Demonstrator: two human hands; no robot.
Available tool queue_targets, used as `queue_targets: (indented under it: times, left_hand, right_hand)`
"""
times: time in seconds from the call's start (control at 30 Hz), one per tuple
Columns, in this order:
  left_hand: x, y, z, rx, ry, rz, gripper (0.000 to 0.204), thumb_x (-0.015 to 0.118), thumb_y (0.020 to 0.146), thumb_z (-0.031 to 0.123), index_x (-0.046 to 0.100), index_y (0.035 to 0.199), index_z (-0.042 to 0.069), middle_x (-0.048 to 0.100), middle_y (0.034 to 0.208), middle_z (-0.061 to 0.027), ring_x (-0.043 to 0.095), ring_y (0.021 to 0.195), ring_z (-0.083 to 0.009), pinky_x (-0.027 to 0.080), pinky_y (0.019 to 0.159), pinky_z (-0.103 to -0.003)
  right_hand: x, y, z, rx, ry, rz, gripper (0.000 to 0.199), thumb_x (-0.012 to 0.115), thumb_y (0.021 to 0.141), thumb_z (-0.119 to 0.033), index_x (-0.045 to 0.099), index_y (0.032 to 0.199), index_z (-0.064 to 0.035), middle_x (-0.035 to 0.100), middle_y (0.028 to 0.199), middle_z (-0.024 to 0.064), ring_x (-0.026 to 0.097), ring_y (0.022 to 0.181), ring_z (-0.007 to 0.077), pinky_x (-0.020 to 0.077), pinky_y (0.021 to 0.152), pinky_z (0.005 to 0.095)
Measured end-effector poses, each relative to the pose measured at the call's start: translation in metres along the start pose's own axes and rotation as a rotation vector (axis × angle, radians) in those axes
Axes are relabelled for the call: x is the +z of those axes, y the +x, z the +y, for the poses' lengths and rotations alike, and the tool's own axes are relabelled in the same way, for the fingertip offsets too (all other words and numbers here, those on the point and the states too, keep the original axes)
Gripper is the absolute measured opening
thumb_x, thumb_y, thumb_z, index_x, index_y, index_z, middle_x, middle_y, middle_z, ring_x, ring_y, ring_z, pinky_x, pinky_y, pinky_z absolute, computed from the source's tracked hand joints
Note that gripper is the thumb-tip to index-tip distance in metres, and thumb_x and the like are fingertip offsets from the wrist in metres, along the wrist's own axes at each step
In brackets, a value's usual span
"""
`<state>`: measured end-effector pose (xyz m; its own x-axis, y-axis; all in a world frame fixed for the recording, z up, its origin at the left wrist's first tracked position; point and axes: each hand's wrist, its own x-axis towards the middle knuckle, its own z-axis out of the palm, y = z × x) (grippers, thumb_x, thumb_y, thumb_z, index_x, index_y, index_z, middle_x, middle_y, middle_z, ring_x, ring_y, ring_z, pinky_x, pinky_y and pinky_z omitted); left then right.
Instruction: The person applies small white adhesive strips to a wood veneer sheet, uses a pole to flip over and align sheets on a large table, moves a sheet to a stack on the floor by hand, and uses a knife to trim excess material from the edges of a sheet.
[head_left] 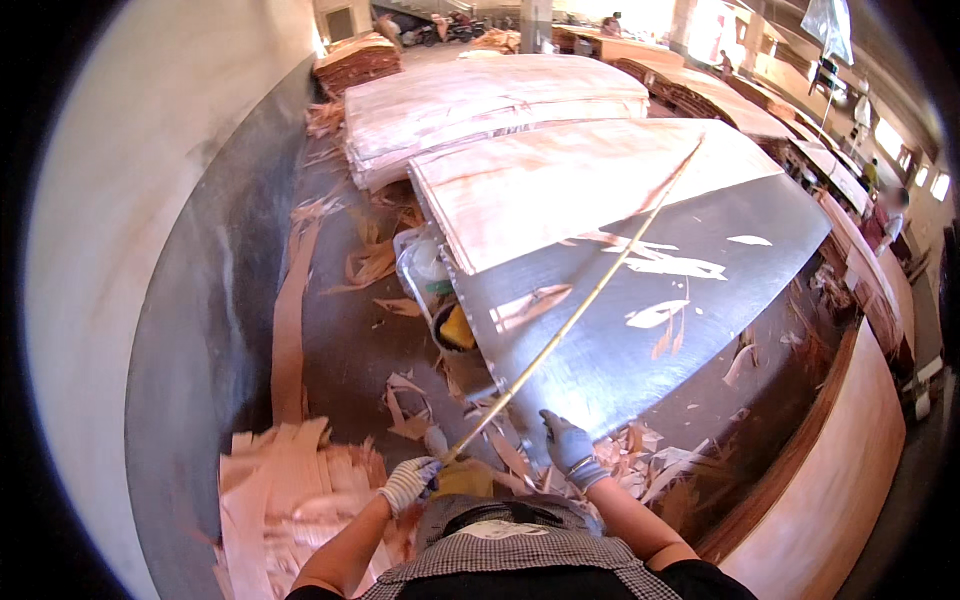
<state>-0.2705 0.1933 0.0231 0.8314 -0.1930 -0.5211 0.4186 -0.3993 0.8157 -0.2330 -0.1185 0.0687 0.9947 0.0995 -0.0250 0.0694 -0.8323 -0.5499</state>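
Observation:
My left hand (410,482), in a striped knit glove, is closed around the near end of a long thin yellowish pole (570,324). The pole slants up and to the right across the metal-topped table (590,375), its far end over the stack of veneer sheets (560,178). My right hand (571,446), in a grey-blue glove, is beside the table's near edge, apart from the pole. Its fingers look loosely extended and I see nothing held in them. Torn veneer scraps (675,266) lie on the bare metal.
A second veneer stack (490,95) stands behind the table. A heap of veneer strips (290,490) lies at lower left, and more scraps (650,462) litter the floor. A bucket (455,328) with something yellow stands by the table's left side. Another stack (820,470) is at right; a person (882,222) stands beyond.

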Motion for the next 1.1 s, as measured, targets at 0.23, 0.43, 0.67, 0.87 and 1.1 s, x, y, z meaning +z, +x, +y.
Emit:
queue_targets:
  times: [0.23, 0.43, 0.67, 0.87, 1.1]
  left_hand:
    - [-0.142, 0.146, 0.117, 0.182, 0.336, -0.001, 0.033, 0.050, 0.085, 0.027, 0.054, 0.106, 0.001, 0.059, 0.070, -0.0049, 0.051, 0.053, -0.0114, 0.044, 0.050, -0.027]
    - [-0.231, 0.236, 0.188, 0.033, 0.213, -0.123, 0.032, 0.049, 0.086, 0.024, 0.052, 0.111, 0.004, 0.054, 0.064, -0.0025, 0.048, 0.047, -0.0083, 0.041, 0.042, -0.023]
    - [-0.298, 0.331, 0.194, -0.078, 0.122, -0.223, 0.031, 0.047, 0.087, 0.023, 0.049, 0.112, 0.005, 0.055, 0.070, -0.0025, 0.046, 0.047, -0.0066, 0.039, 0.040, -0.020]
    - [-0.319, 0.405, 0.237, 0.001, 0.153, -0.303, 0.030, 0.046, 0.088, 0.024, 0.049, 0.112, 0.006, 0.056, 0.071, -0.0021, 0.048, 0.049, -0.0070, 0.040, 0.041, -0.020]
    - [-0.345, 0.471, 0.240, 0.744, 0.724, 0.053, 0.028, 0.047, 0.086, 0.024, 0.055, 0.101, 0.001, 0.053, 0.059, -0.0069, 0.052, 0.051, -0.0129, 0.043, 0.050, -0.030]
  right_hand:
    - [0.056, 0.203, -0.041, 0.107, -0.360, 0.191, 0.052, 0.047, 0.080, -0.014, 0.031, 0.130, -0.0128, 0.036, 0.132, 0.0081, 0.041, 0.115, 0.0287, 0.0317, 0.093, 0.0485]
    - [0.072, 0.231, 0.031, 0.331, -0.410, 0.290, 0.040, 0.051, 0.073, -0.011, 0.044, 0.113, -0.0070, 0.048, 0.109, 0.0133, 0.048, 0.098, 0.0275, 0.0405, 0.076, 0.0427]
    - [0.016, 0.099, 0.038, 1.529, -0.785, 0.262, 0.032, 0.049, 0.081, -0.013, 0.049, 0.113, -0.0116, 0.043, 0.123, 0.0152, 0.046, 0.107, 0.0321, 0.0445, 0.080, 0.0409]
    - [0.066, 0.240, 0.005, 1.044, -0.133, 0.560, 0.024, 0.041, 0.082, -0.016, 0.053, 0.100, -0.0051, 0.055, 0.077, 0.0271, 0.056, 0.070, 0.0393, 0.0424, 0.059, 0.0471]
    - [0.147, 0.424, -0.064, 0.992, 0.588, 0.739, 0.024, 0.052, 0.078, -0.013, 0.056, 0.100, -0.0029, 0.061, 0.085, 0.0151, 0.058, 0.075, 0.0254, 0.0458, 0.064, 0.0326]
